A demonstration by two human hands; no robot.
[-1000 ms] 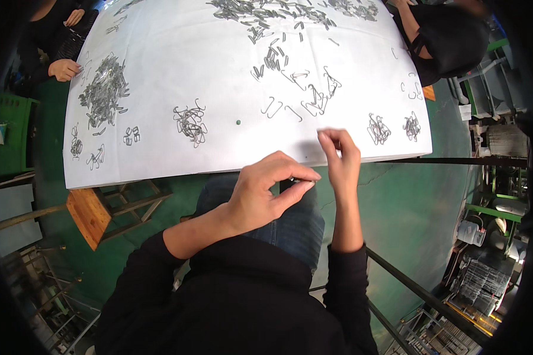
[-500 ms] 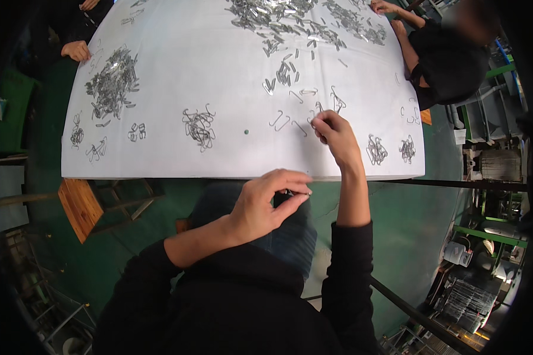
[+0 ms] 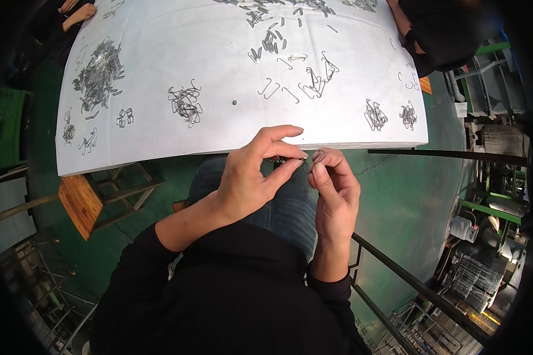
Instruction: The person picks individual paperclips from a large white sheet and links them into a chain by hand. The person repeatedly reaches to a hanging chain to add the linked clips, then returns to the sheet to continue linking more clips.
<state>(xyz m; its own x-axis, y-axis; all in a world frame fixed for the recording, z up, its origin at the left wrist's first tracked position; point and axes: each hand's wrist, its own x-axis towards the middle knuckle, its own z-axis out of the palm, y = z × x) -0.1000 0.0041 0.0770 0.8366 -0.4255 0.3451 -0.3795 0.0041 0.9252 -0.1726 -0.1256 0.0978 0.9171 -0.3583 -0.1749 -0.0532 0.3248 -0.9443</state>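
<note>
Small bent wire piece [image 3: 317, 157], thin, grey and curved into a hook or loop at its visible end, sits pinched at the fingertips of the right hand [image 3: 333, 192], just below the near edge of the white-covered table [image 3: 177, 47] and above the person's denim-clad lap. The right hand is closed narrowly, thumb and forefinger pressed together on the wire, the remaining fingers curled inward. The left hand [image 3: 251, 174] faces it, its thumb and forefinger drawn close around a second small dark metal part [image 3: 276, 159], which is too small to identify further; the upper fingers arch over it, and the two hands' fingertips are nearly touching. The table surface is a smooth, matt white sheet, slightly bowed by the lens. On it lie several groups of similar grey wire forms: a dense heap [image 3: 98, 74] at the far left, a tangled cluster [image 3: 185, 103] nearer the middle, loose S-shaped and hooked pieces [image 3: 314, 80] spread singly to the right of centre, and two small bunches [image 3: 376, 115] near the right edge. A single small dark dot-like item [image 3: 234, 102] rests alone on the sheet. A wooden stool [image 3: 86, 198] with a plain orange-brown seat stands on the green floor beneath the table's left corner. Another person's dark sleeve [image 3: 432, 29] reaches in at the upper right.
</note>
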